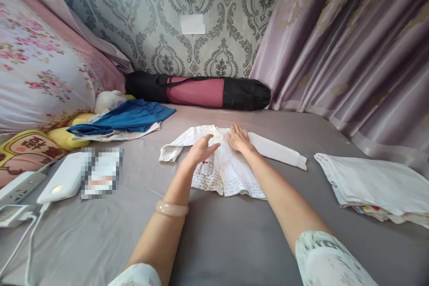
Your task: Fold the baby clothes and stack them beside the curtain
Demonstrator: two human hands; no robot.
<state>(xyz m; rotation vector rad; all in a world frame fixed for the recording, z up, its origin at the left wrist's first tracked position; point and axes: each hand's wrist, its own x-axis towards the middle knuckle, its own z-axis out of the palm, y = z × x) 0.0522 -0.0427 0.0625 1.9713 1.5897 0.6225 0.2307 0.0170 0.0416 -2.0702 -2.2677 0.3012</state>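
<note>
A small white long-sleeved garment point(219, 161) lies spread out on the grey sheet, its collar toward the wall and print along its lower edge. My left hand point(204, 147) is over its left front, fingers apart and holding nothing. Near the collar on the right side, my right hand point(239, 137) rests flat on the cloth with its fingers stretched out. The garment's right sleeve lies straight out, while the cuff of the left sleeve is bent downward.
Folded white clothes point(375, 183) are stacked at the right. A blue garment point(130, 116) lies at the back left, near plush toys. A power bank point(65, 176) and power strip point(22, 187) with cables sit at the left. A black and pink rolled bag point(197, 91) lies along the wall.
</note>
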